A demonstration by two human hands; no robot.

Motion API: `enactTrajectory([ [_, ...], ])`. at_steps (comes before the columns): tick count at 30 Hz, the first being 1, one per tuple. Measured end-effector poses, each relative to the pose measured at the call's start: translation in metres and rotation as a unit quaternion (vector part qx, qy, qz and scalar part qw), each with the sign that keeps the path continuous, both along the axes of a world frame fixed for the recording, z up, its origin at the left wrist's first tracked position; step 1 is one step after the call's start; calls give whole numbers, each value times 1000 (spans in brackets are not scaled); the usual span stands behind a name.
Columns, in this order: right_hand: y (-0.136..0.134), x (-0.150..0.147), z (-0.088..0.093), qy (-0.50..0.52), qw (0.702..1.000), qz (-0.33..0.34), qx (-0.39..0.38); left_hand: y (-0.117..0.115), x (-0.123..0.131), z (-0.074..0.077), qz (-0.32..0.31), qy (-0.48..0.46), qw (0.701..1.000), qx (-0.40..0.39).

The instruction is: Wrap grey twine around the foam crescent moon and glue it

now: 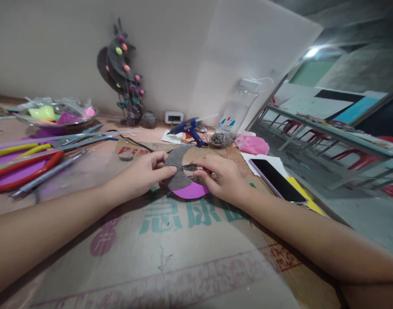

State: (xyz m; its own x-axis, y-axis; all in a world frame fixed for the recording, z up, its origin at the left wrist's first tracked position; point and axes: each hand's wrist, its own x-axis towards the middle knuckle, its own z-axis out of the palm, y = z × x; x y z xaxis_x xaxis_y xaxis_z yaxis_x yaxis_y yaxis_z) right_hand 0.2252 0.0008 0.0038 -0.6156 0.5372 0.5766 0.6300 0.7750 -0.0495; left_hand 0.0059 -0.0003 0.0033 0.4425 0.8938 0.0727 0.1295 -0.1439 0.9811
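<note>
The left hand [147, 172] pinches a gray yarn-wrapped crescent [179, 175], apparently steadying it. The right hand [227, 177] pinches a dark sliver [189, 167] against its inner curve.

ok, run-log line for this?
left hand: holds gray yarn-wrapped crescent; right hand: pinches small dark item, unclear, by crescent's inner edge; purple piece: at crescent's lower end

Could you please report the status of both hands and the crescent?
Left hand gripping grey crescent; right hand pinching small dark bundle at its inner edge. Purple section showing, lower right. Glue gun and yarn ball just beyond.
</note>
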Motion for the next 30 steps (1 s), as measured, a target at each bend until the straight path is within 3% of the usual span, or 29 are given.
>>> enactTrajectory([
  [22, 1, 0, -1, -19, 1000, 0, 20, 2, -1, -5, -19, 3, 1000, 5],
  [30, 2, 1, -3, 25, 999, -18, -21, 0, 1, -1, 3, -4, 1000, 0],
])
